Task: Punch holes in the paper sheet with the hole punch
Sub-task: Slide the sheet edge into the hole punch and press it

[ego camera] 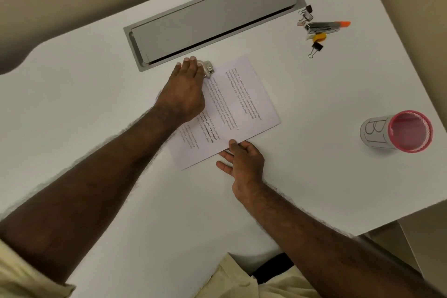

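Nearest, the right hand (244, 159) lies flat and open at the near edge of the paper sheet (232, 109), fingers spread, thumb tip on the sheet's border; it grips nothing, and its job looks to be pinning the page so that it cannot slide or swivel on the white tabletop (96, 109); the sheet itself lies skewed, printed side up, in the middle of the tabletop, probably turned so that one edge meets the tool squarely. Farther on, the left hand (186, 89) reaches across the sheet's left part and presses down on the hole punch (208, 69), a small metal tool at the page's far corner; the fingers curl over its top and hide most of it, so the hand is closed down on the punch; whether the paper edge is seated in the slot cannot be told, though the punch touches that corner. By the look of it, a press is in hand or about to be made. Beyond the punch sits a long grey cable hatch (212, 14) set into the tabletop; to the far right lie binder clips (308, 13), a stapler (319, 27) and an orange marker (343, 23), well apart from the work; a pink mesh cup (399, 132) lies on its side near the right edge.
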A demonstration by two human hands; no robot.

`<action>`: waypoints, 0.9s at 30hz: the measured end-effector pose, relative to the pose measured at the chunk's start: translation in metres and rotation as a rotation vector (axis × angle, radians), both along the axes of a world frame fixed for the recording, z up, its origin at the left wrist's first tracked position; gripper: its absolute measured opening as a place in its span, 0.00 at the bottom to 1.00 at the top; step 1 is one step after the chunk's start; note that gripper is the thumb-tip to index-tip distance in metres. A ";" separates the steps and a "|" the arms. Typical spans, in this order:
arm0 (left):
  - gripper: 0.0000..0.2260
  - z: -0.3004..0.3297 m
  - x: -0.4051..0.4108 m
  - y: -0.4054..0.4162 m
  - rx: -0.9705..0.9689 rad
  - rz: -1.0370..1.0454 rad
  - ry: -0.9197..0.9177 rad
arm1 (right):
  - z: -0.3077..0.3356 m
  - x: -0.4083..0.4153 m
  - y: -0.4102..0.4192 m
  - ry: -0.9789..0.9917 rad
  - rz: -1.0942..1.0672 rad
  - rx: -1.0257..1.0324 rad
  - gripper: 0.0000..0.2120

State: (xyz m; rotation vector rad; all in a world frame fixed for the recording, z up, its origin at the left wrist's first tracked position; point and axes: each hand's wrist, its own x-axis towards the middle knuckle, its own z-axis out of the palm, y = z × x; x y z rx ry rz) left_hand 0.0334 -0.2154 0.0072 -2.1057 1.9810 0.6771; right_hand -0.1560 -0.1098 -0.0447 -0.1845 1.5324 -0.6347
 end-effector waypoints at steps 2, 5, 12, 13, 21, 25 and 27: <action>0.31 0.001 0.001 0.006 -0.014 -0.002 0.003 | -0.002 -0.001 0.000 -0.007 -0.007 0.004 0.05; 0.32 -0.001 0.003 0.013 -0.039 -0.015 0.004 | -0.003 -0.004 0.001 -0.024 -0.025 0.010 0.03; 0.32 -0.002 0.008 0.017 -0.086 0.012 0.001 | -0.005 -0.018 0.006 -0.040 -0.038 0.006 0.03; 0.32 -0.002 0.009 0.018 -0.090 0.026 0.008 | -0.004 -0.022 0.008 -0.041 -0.035 0.002 0.03; 0.28 -0.001 0.005 0.034 -0.134 0.030 0.023 | -0.001 -0.039 0.018 -0.036 -0.013 -0.009 0.02; 0.23 0.003 0.000 0.045 -0.192 0.099 0.044 | 0.002 -0.054 0.025 -0.022 0.007 -0.020 0.05; 0.20 0.006 -0.004 0.051 -0.226 0.132 0.056 | 0.004 -0.063 0.028 -0.015 0.022 -0.034 0.06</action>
